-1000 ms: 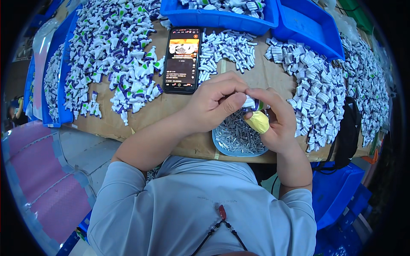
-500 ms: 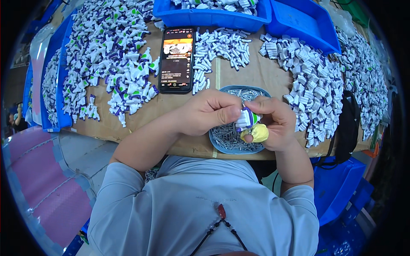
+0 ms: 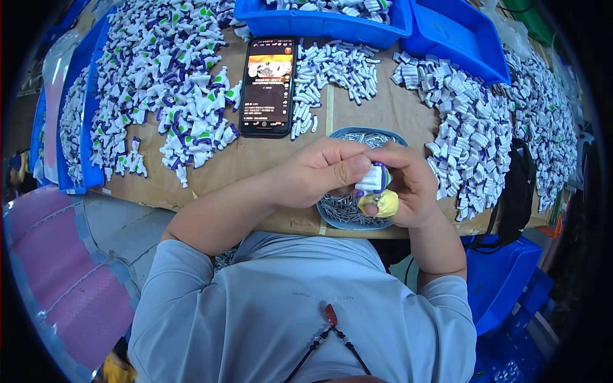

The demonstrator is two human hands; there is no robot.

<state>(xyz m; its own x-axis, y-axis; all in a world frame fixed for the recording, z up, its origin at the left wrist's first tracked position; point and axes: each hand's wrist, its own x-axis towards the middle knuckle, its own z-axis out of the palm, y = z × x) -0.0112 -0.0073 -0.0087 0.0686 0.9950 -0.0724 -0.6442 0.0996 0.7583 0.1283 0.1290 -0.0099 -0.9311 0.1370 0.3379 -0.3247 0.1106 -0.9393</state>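
Observation:
Between my hands is a small white toy body part [image 3: 371,179] with purple and green trim. My left hand [image 3: 318,171] pinches its upper side with thumb and forefinger. From the other side my right hand [image 3: 412,182] grips the same part, its fingers curled round it. A yellow wrap [image 3: 385,203] covers one finger of that hand. Whether a metal pin sits between the fingertips is hidden. Directly beneath is a grey-blue tub [image 3: 328,220] filled with small metal pins [image 3: 348,209].
Left lies a heap of white toy bodies [image 3: 191,115]; right, a heap of white, ribbed pieces [image 3: 456,121]. A phone [image 3: 267,89] rests beside small white tube-like parts [image 3: 338,67]. Blue bins [image 3: 325,24] line the back. A black bag [image 3: 518,191] hangs at the right edge.
The toy part has turned in my fingers, showing more of its white side. My left thumb and forefinger have shifted slightly right over it. The whole view has shifted a little.

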